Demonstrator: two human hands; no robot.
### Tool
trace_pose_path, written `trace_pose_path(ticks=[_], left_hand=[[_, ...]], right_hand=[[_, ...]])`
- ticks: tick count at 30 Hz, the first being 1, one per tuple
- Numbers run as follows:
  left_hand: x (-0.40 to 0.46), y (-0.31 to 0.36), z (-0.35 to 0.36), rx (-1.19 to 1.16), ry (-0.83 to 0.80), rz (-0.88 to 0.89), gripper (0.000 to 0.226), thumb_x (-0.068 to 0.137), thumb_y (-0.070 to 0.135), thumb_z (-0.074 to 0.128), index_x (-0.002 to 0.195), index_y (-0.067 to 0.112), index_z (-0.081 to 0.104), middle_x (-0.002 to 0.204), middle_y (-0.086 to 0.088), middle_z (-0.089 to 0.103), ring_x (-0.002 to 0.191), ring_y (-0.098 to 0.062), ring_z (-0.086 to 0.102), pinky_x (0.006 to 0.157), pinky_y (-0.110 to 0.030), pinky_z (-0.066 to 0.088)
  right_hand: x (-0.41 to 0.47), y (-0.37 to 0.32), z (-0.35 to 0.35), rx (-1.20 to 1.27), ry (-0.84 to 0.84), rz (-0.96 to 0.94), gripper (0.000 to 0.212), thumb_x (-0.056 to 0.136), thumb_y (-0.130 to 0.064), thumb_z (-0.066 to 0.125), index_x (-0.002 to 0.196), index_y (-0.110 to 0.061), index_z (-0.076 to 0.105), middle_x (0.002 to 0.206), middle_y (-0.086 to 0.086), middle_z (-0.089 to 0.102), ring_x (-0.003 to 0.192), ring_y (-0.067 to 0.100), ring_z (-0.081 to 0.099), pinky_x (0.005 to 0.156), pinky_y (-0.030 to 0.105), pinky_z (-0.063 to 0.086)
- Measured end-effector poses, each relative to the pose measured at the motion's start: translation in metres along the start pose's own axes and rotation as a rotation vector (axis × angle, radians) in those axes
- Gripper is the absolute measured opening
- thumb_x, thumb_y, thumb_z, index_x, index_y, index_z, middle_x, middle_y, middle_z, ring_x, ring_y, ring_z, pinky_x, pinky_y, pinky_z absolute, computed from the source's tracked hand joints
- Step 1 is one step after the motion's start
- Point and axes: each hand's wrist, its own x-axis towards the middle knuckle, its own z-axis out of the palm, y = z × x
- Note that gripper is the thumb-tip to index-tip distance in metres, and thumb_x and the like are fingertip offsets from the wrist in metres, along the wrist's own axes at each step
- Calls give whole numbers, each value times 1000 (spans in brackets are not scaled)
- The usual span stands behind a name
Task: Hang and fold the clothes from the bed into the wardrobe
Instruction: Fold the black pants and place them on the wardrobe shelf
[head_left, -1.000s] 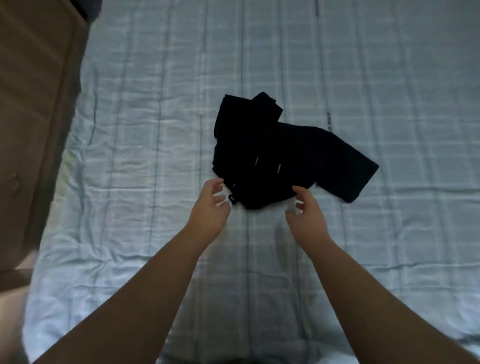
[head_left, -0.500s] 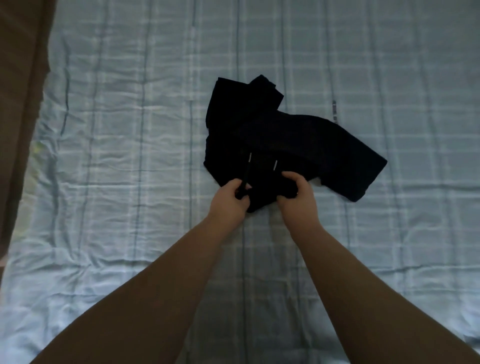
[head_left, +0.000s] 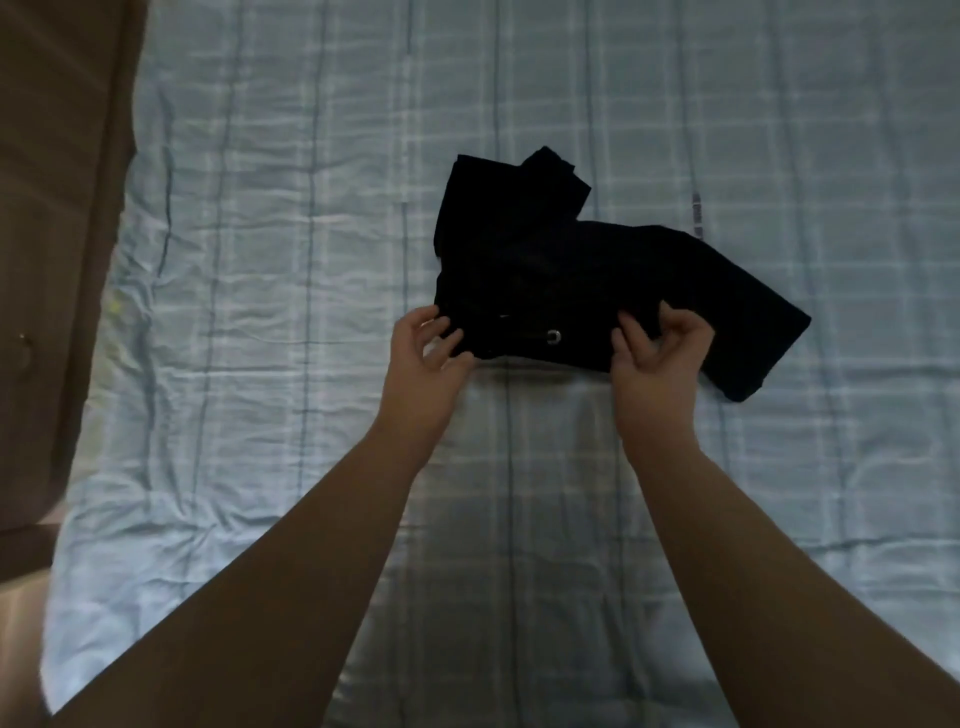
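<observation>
Black garment (head_left: 561, 280), loosely bunched, lies on the bed (head_left: 311, 234); soft, light and limp, likely to sag when lifted; left hand (head_left: 423, 364) and right hand (head_left: 657, 364) each have the grip pinched on its near, eyeleted edge, judged the soundest hold for spreading or folding.

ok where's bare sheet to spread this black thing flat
Bare sheet between the black garment and the wooden furniture at left, and beyond the garment. Crowded at its near edge, where left hand and right hand grip.
</observation>
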Motion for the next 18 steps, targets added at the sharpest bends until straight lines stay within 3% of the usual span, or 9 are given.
trace_pose_path(ticks=[2, 4, 5, 7, 10, 12, 15, 17, 18], left_hand=[[7, -1, 5, 100, 83, 30, 32, 90, -6, 56, 112, 15, 46, 124, -4, 54, 107, 5, 62, 83, -14, 51], [15, -8, 8, 315, 176, 83, 24, 86, -7, 56, 102, 10, 55, 123, -5, 51, 104, 0, 61, 79, -6, 47], [17, -13, 9, 405, 173, 126, 25, 83, -9, 57, 100, 10, 60, 127, -6, 47, 108, -5, 58, 85, -5, 44], [15, -22, 12, 580, 121, 184, 33, 80, -7, 62, 108, 12, 64, 139, -8, 37, 123, -14, 49, 100, -12, 37], [8, -27, 18, 788, 146, 179, 52, 84, 7, 67, 132, 22, 55, 148, -8, 29, 135, -22, 33, 103, -26, 35], [8, -28, 22, 767, 140, 177, 63, 85, 12, 68, 142, 25, 45, 144, -9, 32, 129, -22, 40, 101, -29, 41], [20, -26, 30, 666, 47, 114, 76, 85, 13, 69, 150, 26, 32, 140, -12, 36, 116, -11, 44, 86, -7, 38], [29, -21, 39, 646, 19, 104, 78, 85, 14, 71, 151, 25, 32, 142, -13, 34, 119, -15, 45, 84, -4, 34], [33, -19, 44, 653, 20, 127, 76, 84, 15, 72, 149, 23, 35, 142, -14, 34, 122, -20, 47, 90, -9, 36]], right_hand=[[9, 7, 2, -231, -146, -62, 45, 86, 20, 49, 120, -9, 42, 158, 7, 28, 139, 13, 44, 115, 26, 36], [19, 11, 5, -597, -317, -175, 42, 84, 7, 63, 118, -15, 53, 163, 5, 19, 146, 15, 33, 116, 26, 29], [25, 12, 7, -741, -387, -211, 44, 84, -2, 70, 122, -19, 55, 165, 4, 14, 147, 19, 30, 116, 28, 28], [35, 13, 12, -929, -444, -209, 64, 83, -21, 77, 140, -25, 47, 166, 4, 8, 148, 27, 25, 120, 40, 26], [45, 14, 21, -1079, -350, -203, 82, 84, -41, 75, 152, -29, 31, 166, 5, 11, 147, 29, 27, 118, 51, 28], [52, 14, 24, -1134, -284, -210, 73, 85, -42, 73, 148, -30, 37, 160, 6, 24, 142, 28, 33, 111, 51, 34], [60, 10, 24, -1097, -224, -195, 36, 85, -30, 71, 119, -29, 58, 132, 2, 44, 117, 26, 51, 99, 48, 42], [58, 3, 20, -972, -220, -133, 19, 88, -19, 64, 105, -25, 59, 117, -1, 44, 99, 20, 54, 89, 30, 46], [55, -4, 17, -903, -220, -112, 15, 89, -15, 62, 101, -23, 58, 112, -2, 43, 91, 15, 54, 79, 15, 42]])
